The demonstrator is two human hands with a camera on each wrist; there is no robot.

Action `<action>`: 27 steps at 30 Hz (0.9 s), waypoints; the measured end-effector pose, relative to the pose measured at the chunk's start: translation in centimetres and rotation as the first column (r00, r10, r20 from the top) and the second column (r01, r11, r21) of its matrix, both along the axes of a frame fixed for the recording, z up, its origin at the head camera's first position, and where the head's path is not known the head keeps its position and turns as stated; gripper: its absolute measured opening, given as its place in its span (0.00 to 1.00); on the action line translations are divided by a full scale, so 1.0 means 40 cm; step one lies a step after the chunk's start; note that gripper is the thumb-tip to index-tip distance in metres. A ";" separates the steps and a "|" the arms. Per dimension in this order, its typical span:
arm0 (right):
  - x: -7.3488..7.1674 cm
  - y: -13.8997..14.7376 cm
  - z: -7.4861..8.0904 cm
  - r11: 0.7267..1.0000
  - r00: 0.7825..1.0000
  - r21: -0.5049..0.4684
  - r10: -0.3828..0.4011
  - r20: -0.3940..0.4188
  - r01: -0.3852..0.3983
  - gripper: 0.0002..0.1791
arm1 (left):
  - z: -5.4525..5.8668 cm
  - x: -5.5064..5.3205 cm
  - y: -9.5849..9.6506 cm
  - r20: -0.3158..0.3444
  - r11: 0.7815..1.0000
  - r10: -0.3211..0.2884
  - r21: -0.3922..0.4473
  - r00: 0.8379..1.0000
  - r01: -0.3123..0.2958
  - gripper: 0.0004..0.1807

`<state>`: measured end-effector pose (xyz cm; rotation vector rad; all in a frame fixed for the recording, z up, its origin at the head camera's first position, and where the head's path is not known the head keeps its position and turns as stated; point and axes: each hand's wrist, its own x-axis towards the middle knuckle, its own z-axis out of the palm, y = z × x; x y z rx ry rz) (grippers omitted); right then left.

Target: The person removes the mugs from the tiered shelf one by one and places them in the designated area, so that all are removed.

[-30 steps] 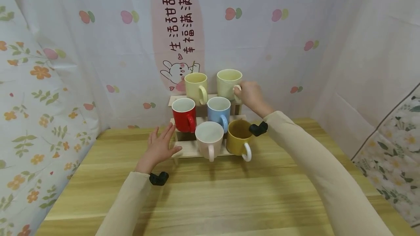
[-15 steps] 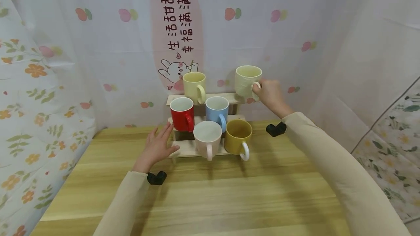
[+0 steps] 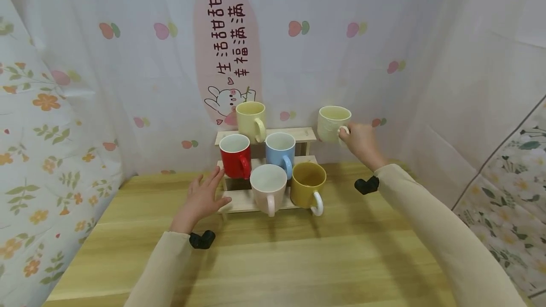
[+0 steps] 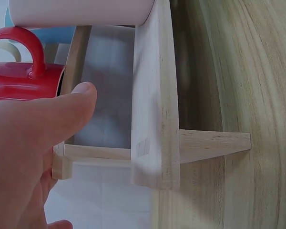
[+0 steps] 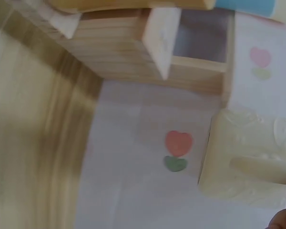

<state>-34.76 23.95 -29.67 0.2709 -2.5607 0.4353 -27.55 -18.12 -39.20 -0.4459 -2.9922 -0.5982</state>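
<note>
**Mug held by its handle, clear of the rack**

Mug (image 3: pixel 333 123), pale green, hangs in the air right of the rack (image 3: pixel 264 169), its handle pinched in the grip of the right hand (image 3: pixel 361 140). Keeping it upright and away from the curtain (image 3: pixel 426 84) behind seems wise. The left hand (image 3: pixel 202 197), fingers relaxed, rests on the rack's left end beside the red mug (image 3: pixel 234 155). Four other mugs remain there, above the bench (image 3: pixel 273 259).

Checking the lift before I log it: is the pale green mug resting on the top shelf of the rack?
No, in the head view the right hand holds the pale green mug by its handle in the air, right of the wooden rack.
</note>
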 end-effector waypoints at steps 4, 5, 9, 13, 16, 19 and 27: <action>0.004 0.007 -0.041 1.000 1.000 0.002 -0.007 0.016 0.007 0.21 | -0.011 0.004 0.001 -0.002 1.000 -0.004 0.005 1.000 0.004 0.46; 0.005 0.008 -0.048 1.000 1.000 -0.002 -0.009 0.021 0.009 0.21 | -0.012 0.004 0.001 -0.003 1.000 -0.006 0.006 1.000 0.006 0.46; 0.003 0.010 -0.078 0.999 0.997 -0.021 -0.027 0.075 0.029 0.21 | -0.010 0.003 0.003 -0.002 1.000 -0.005 0.004 1.000 0.005 0.46; -0.007 0.012 -0.111 0.999 0.994 -0.009 -0.039 0.097 0.040 0.21 | -0.008 0.002 0.005 0.005 1.000 -0.002 0.013 1.000 0.002 0.46; -0.016 0.011 -0.137 0.999 0.997 0.015 -0.039 0.072 0.038 0.22 | -0.009 0.002 0.004 0.003 1.000 0.000 0.016 1.000 0.000 0.46; -0.020 0.009 -0.160 0.999 0.997 0.011 -0.037 0.066 0.036 0.22 | -0.010 0.003 0.004 -0.007 1.000 0.000 0.018 1.000 0.001 0.46; -0.027 0.000 -0.212 0.999 0.995 0.000 -0.042 0.089 0.042 0.21 | -0.009 0.004 0.005 -0.021 1.000 -0.007 0.024 1.000 0.008 0.46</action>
